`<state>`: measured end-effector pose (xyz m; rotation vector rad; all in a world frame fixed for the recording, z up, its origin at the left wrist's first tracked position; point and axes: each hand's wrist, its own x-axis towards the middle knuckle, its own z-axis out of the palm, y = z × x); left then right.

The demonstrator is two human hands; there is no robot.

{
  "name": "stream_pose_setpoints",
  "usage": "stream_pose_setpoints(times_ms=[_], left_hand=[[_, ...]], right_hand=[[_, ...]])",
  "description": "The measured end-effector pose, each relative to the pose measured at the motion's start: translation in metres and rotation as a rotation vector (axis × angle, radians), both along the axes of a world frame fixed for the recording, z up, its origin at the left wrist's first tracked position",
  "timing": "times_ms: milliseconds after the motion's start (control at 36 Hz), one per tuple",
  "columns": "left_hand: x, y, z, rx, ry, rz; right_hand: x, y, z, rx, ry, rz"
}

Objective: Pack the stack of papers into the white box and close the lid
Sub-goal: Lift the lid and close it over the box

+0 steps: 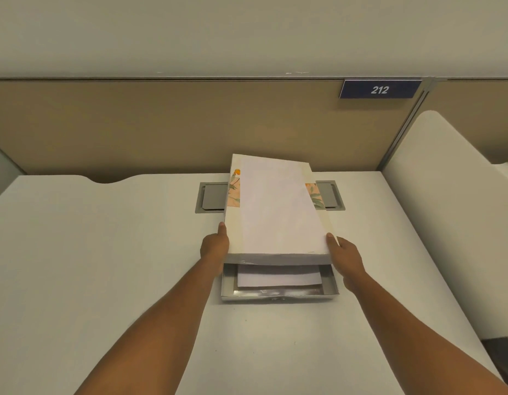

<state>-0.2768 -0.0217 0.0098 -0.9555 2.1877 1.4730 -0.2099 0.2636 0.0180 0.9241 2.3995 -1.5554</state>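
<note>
Both grips, left hand [215, 246] and right hand [346, 253], clamp the white cardboard lid [275, 206]; lower it toward 6 o'clock, squared over the papers-filled box tray [279, 293].

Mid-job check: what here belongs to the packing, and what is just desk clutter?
Job: lid, held by left hand and right hand; box base; papers inside it.
Not job: grey cable hatch; sign 212; white side panel.
</note>
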Motion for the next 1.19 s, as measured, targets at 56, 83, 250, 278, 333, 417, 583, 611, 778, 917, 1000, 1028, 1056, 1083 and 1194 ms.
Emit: stream_pose_setpoints(times_ms=[56,83,250,278,333,417,583,611,778,917,1000,1028,1056,1083,1194], left_hand=[[-0.001,0.000,0.001,0.026,0.001,-0.002],[-0.001,0.000,0.001,0.041,0.003,-0.003],[0.013,-0.007,-0.006,0.059,-0.029,0.005],[0.017,-0.008,-0.008,0.039,-0.036,-0.002],[0.024,-0.009,-0.011,-0.021,-0.043,-0.020],[0.032,-0.007,-0.010,-0.110,-0.041,-0.055],[0.048,-0.009,-0.009,-0.190,-0.034,-0.122],[0.052,-0.010,-0.010,-0.200,-0.029,-0.132],[0.082,-0.016,-0.012,-0.244,-0.034,-0.240],[0.100,-0.018,-0.009,-0.164,-0.039,-0.243],[0.109,-0.022,-0.010,-0.104,-0.036,-0.220],[0.112,-0.023,-0.012,-0.087,-0.037,-0.213],[0.114,-0.025,-0.013,-0.068,-0.040,-0.206],[0.116,-0.026,-0.015,-0.048,-0.042,-0.199],[0.126,-0.031,-0.019,0.054,-0.030,-0.172]], right_hand=[[-0.005,0.001,0.003,0.011,0.017,-0.003],[-0.006,0.001,0.004,0.020,0.023,0.002],[0.000,-0.001,0.005,0.079,0.012,0.079],[0.002,-0.002,0.004,0.086,0.005,0.086],[0.008,-0.002,0.001,0.092,-0.015,0.091],[0.019,-0.001,-0.003,0.103,-0.027,0.091],[0.038,0.003,-0.005,0.158,-0.012,0.119],[0.040,0.004,-0.006,0.168,-0.006,0.118],[0.057,0.003,-0.004,0.198,-0.042,0.137],[0.067,0.002,-0.003,0.124,-0.074,0.121],[0.070,0.000,-0.001,0.135,-0.074,0.118],[0.071,0.000,-0.001,0.135,-0.081,0.113],[0.071,0.001,-0.001,0.123,-0.088,0.101],[0.072,0.003,0.000,0.097,-0.094,0.091],[0.074,0.009,0.003,0.039,-0.132,0.091]])
